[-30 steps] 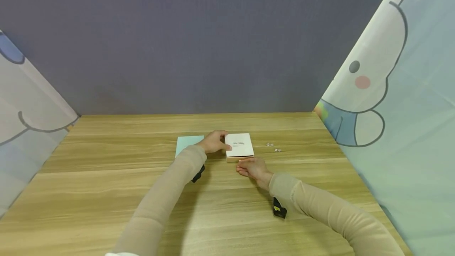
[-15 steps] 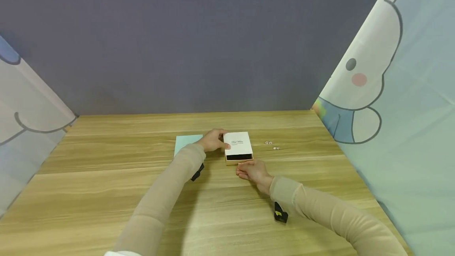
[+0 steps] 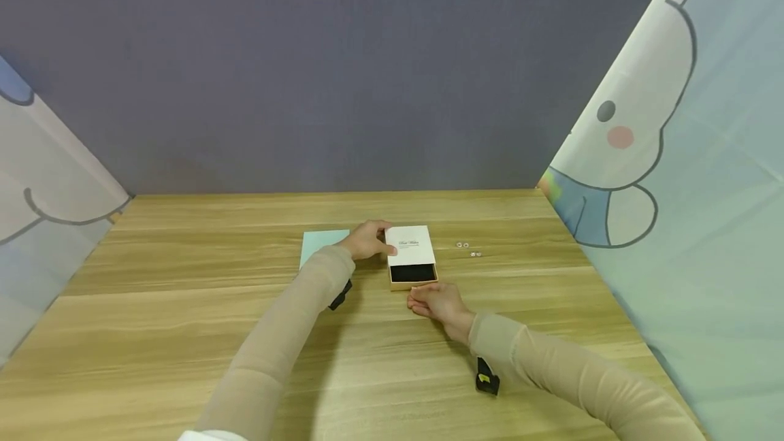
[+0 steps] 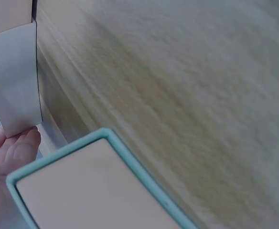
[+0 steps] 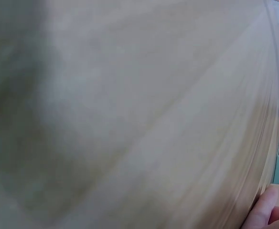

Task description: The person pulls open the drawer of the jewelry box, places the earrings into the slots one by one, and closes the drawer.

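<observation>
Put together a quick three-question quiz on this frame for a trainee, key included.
1. True or false: the left hand grips the white sleeve.
2. Fill in: the right hand is at the front of the partly open drawer, whose visible inside is ____.
3. In the head view, where do the small pieces lie? A) on the teal box B) right of the white sleeve C) inside the drawer

Key: 1 true; 2 black; 3 B.

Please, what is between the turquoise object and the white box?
In the head view, the left hand is there, holding the white box, its sleeve partly covering the turquoise object.
</observation>
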Available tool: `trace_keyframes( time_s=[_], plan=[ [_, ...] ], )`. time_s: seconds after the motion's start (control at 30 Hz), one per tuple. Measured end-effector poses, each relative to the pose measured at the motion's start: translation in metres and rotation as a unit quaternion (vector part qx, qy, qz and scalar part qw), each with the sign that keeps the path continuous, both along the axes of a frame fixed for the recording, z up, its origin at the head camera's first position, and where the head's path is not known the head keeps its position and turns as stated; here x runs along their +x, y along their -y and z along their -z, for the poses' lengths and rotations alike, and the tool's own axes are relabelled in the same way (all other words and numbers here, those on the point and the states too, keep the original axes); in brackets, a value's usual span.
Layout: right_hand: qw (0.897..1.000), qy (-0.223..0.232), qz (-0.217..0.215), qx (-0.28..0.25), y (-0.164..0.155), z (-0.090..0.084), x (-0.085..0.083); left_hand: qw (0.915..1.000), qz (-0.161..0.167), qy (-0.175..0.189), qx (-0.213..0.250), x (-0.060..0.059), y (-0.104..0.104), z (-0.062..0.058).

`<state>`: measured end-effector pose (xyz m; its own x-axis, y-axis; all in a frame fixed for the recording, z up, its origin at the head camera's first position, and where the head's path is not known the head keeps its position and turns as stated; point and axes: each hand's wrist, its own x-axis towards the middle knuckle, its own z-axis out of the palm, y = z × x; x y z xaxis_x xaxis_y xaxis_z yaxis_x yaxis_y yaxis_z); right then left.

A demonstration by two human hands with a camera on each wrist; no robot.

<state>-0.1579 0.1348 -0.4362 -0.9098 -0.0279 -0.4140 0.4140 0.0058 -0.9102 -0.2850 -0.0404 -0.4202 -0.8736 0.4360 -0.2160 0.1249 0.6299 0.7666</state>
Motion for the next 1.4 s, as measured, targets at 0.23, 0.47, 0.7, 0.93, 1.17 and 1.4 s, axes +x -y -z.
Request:
trace_keyframes(
  time_s=[0.23,0.47,0.7,0.93,1.17,1.4],
  plan=[
    [1.000,0.014,0.008,0.016,0.0017,0.0047,0.0026,1.0000,0.003,0.002,0.002,0.0007,0.0007,-0.0019],
    [1.000,0.014,0.005,0.014,-0.0009,0.0063,0.0033,1.0000,0.003,0.008,0.003,-0.0029,-0.0005,0.0011],
    [1.000,0.015,0.013,0.021,-0.0011,0.0076,0.0039,0.9999,0.008,0.006,0.005,-0.0035,-0.0012,0.0021],
    [0.999,0.012,0.014,0.032,0.0000,0.0073,0.0046,0.9999,0.004,0.011,0.005,-0.0013,-0.0002,-0.0012],
    [0.999,0.008,0.012,0.029,0.0013,0.0053,0.0048,1.0000,0.001,0.005,-0.001,0.0011,-0.0001,-0.0059],
    [1.000,0.006,0.011,0.027,0.0012,0.0074,0.0062,1.0000,0.003,0.000,0.000,0.0023,0.0002,-0.0044]
  ],
)
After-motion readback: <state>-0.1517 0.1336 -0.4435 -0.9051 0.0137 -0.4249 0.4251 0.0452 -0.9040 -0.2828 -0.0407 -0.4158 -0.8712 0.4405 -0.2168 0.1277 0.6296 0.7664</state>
